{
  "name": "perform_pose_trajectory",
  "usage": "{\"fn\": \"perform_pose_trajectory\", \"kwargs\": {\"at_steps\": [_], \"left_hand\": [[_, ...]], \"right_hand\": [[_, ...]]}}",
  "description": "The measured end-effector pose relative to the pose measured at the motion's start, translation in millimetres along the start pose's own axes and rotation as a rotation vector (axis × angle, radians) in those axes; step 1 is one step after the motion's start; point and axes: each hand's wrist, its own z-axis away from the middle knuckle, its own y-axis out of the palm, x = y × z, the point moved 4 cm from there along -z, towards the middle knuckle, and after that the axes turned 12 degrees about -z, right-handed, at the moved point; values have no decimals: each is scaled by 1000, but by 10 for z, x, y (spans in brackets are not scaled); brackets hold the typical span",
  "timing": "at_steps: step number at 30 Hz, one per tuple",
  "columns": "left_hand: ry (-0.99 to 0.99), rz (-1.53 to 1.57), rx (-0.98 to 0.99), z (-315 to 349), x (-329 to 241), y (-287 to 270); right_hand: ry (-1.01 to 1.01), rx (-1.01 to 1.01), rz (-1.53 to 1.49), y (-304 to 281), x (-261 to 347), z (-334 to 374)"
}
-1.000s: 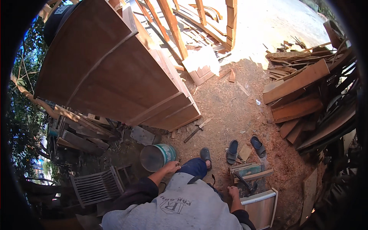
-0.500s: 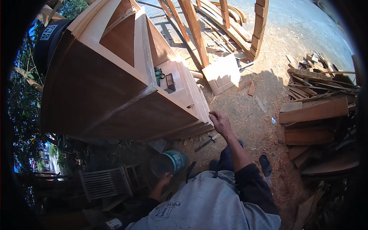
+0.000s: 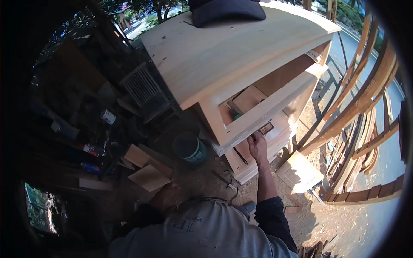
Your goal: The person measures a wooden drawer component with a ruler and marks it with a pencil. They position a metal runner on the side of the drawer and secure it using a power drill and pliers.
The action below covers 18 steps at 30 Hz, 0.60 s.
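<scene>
A wooden cabinet (image 3: pixel 249 56) stands in front of me, its open compartments facing right. My right hand (image 3: pixel 258 148) reaches to its lower ledge, fingers curled together beside a small dark-framed box (image 3: pixel 266 128). Whether they pinch anything is hidden. A thin black strip (image 3: pixel 241 155) lies on the ledge left of that hand. Part of a green object (image 3: pixel 236 116) shows through the cabinet's opening. My left hand (image 3: pixel 172 186) is low at my left side in deep shadow, near loose wooden panels (image 3: pixel 149 178); its fingers are not clear.
A dark cap (image 3: pixel 228 16) rests on the cabinet top. Beside the cabinet stands a teal bucket (image 3: pixel 198 152), with a hammer (image 3: pixel 223 178) on the ground nearby. A slatted chair (image 3: pixel 142 86) is at left. A pale panel door (image 3: pixel 300 172) and curved timbers (image 3: pixel 365 103) are at right.
My view has swung left, so the cabinet top now shows. My right hand has moved from the cabinet's edge to the ledge by the small box. My left hand is away from the bucket.
</scene>
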Motion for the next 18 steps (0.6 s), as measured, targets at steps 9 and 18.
{"fn": "perform_pose_trajectory", "kwargs": {"at_steps": [9, 18], "left_hand": [[-626, 372, -382, 1862, 810, 2334], [-900, 369, -3, 3175, 209, 3910]], "right_hand": [[-569, 472, 930, -378, -761, -906], [-362, 480, 1095, -235, -817, -1293]]}}
